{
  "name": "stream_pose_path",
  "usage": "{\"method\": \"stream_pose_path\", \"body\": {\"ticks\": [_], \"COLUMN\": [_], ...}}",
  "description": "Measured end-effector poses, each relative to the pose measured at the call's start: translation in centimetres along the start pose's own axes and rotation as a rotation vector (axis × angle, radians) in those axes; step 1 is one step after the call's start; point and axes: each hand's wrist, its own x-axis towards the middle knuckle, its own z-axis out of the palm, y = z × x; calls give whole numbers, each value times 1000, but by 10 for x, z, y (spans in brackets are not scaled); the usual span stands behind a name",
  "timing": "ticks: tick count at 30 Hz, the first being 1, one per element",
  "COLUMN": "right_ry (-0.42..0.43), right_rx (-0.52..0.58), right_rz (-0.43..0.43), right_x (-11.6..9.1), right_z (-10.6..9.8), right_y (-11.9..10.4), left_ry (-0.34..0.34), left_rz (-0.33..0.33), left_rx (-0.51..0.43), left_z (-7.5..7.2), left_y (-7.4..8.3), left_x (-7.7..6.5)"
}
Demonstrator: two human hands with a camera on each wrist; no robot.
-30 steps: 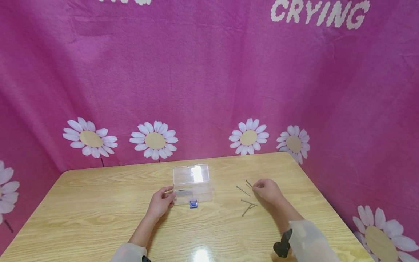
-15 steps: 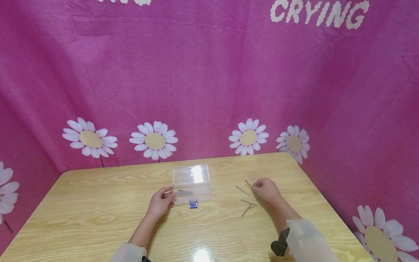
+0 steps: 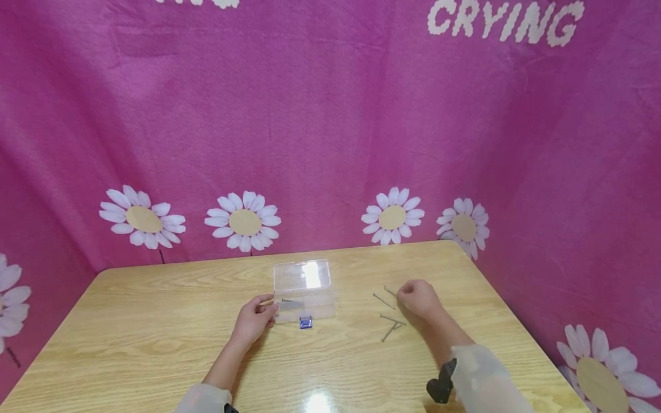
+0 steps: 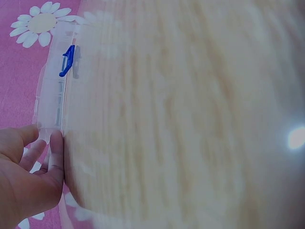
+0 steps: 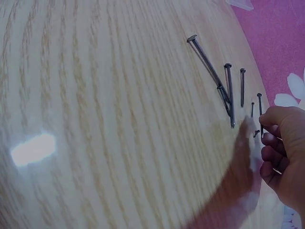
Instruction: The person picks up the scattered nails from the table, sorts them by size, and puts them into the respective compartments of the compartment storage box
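A clear plastic box (image 3: pixel 320 307) stands on the table with its lid (image 3: pixel 289 278) raised at the back and a blue latch (image 3: pixel 306 322) at the front. My left hand (image 3: pixel 254 321) holds its left end between thumb and fingers. A few nails (image 3: pixel 291 302) lie inside, on the left. To the right of the box, my right hand (image 3: pixel 422 299) pinches a nail (image 5: pixel 260 102) between thumb and fingertips, the nail's head showing past them. Loose nails lie close by, a long one (image 5: pixel 205 59) crossing others, and a shorter one (image 5: pixel 242 88) apart.
The wooden table (image 3: pixel 155 327) has rounded far corners. Behind and beside it hangs a pink curtain (image 3: pixel 320 126) with daisies and white lettering. Light glares off the tabletop near its front.
The nail at my right fingertips has shifted slightly left and turned flatter, and the right hand has edged a little. The left hand and the box stay put.
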Motion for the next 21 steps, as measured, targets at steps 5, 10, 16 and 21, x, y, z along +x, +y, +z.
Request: {"method": "stream_pose_path", "body": {"ticks": [5,10,16,21], "right_ry": [-1,14,17,-5], "right_rx": [36,24,28,82], "right_rz": [-27,-81,-117,-121], "right_x": [-1,0,0,-2], "right_z": [-4,-5,-3,1], "right_y": [-7,-11,-15,-20], "left_ry": [-3,-6,-4,-5], "left_rz": [1,-1,11,9], "left_rx": [3,22,24,31], "left_z": [0,0,0,0], "left_y": [0,0,0,-1], "left_x": [0,1,1,1]}}
